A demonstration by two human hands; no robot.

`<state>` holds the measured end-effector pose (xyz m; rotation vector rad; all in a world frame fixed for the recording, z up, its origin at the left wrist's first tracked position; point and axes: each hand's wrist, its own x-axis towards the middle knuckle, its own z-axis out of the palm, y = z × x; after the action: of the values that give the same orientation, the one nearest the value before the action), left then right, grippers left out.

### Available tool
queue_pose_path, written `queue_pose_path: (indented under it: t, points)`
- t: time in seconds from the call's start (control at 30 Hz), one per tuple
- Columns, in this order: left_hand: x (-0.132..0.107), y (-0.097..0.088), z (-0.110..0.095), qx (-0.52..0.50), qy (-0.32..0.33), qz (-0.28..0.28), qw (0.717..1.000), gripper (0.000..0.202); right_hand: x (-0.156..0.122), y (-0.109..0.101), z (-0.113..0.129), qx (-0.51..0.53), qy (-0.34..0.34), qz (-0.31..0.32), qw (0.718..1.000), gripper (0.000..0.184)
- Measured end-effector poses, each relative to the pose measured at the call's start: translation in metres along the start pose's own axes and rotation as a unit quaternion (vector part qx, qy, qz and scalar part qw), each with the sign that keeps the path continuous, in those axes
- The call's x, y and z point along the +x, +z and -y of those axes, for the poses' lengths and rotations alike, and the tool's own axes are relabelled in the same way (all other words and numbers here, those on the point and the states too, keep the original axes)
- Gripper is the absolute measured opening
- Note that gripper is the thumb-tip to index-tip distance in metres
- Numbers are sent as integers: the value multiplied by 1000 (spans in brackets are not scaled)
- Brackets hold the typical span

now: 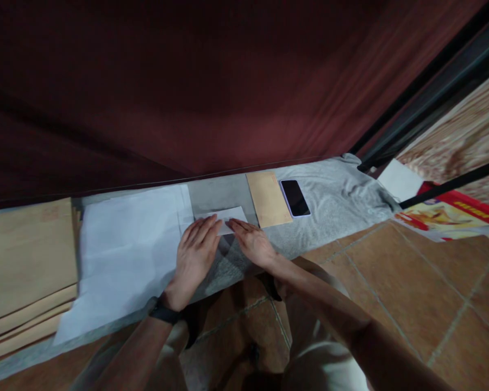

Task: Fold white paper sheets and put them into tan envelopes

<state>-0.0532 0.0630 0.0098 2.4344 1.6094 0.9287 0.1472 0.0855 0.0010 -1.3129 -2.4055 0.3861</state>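
A folded sheet of white paper [233, 213] lies crosswise on the grey cloth in front of me. My left hand [199, 243] rests on its left part, palm down, fingers stretched out and close together. On its near right edge lies my right hand [252, 241], fingers extended and pointing towards the left hand. The fingertips of both hands almost meet on the paper, and they cover part of it. Just right of the paper is a brown envelope [269, 200]. A dark watch sits on my left wrist.
Large white sheets [130, 250] lie to the left, beside a stack of big brown envelopes [30, 252]. A phone [295, 197] lies right of the small envelope. Behind the grey cloth [338, 190] hangs a dark red curtain [212, 87]. A colourful printed box [452, 214] stands at far right.
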Motion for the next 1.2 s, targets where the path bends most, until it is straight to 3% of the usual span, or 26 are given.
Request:
queue_pose_path:
  t: [0.13, 0.2, 0.27, 0.4, 0.5, 0.6, 0.73, 0.83, 0.97, 1.07, 1.2]
  points:
    - [10, 2, 6, -125, -150, -125, 973, 79, 4, -5, 1, 107, 57, -27, 992, 41]
    - [12, 7, 11, -228, -212, -139, 940, 89, 7, -2, 2, 214, 87, -51, 972, 35]
    - [11, 13, 13, -328, -266, -121, 899, 92, 12, 3, 2, 334, 117, -79, 932, 32]
    - [9, 21, 10, -454, -353, -85, 814, 96, 21, 12, 4, 545, 176, -113, 812, 39]
    - [11, 20, 5, -492, -381, -64, 780, 91, 25, 14, 7, 625, 196, -117, 747, 42]
    - [14, 17, 3, -497, -368, -34, 785, 63, 26, 13, 9, 650, 213, -119, 720, 41]
    - [16, 14, 10, -485, -345, -34, 803, 37, 28, 8, 4, 639, 218, -131, 726, 36]
    - [17, 11, 22, -447, -320, -34, 835, 33, 31, 1, -5, 628, 207, -159, 733, 34]
    - [18, 10, 33, -382, -291, -26, 877, 32, 35, -9, -18, 618, 246, -179, 725, 33]
    - [20, 8, 36, -382, -302, -27, 873, 37, 34, -12, -23, 621, 282, -143, 718, 35]
    - [24, 2, 33, -410, -348, -79, 840, 52, 30, -13, -28, 616, 312, -65, 720, 37]
